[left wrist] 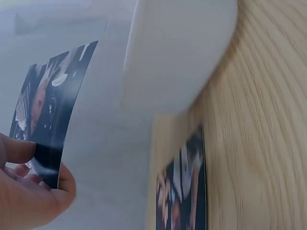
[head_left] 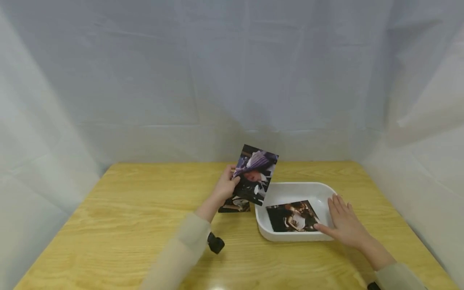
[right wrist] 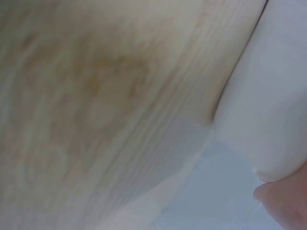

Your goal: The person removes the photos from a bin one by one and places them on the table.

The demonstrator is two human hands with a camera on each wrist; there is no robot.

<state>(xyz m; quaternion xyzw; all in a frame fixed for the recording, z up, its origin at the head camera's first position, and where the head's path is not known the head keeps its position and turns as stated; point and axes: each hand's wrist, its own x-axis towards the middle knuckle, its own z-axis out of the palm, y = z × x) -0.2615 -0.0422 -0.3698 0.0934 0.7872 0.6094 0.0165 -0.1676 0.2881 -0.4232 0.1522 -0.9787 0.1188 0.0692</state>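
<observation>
On the bench point(head_left: 119, 217), right of its middle, a tray point(head_left: 297, 237) is set, with one photo point(head_left: 293, 216) laid inside; a second photo point(head_left: 255, 175) is held raised at the tray's left end by the left grip point(head_left: 226, 184); left of the tray, a third photo point(head_left: 235, 206) is laid; the right rim is touched by the right grip point(head_left: 344, 224)

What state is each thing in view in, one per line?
White tray: upright on the table
Tray photo: face up inside
Loose photo: on the table, partly hidden
Held photo: raised, tilted
Left hand: pinching held photo
Right hand: resting on tray, fingers extended
</observation>
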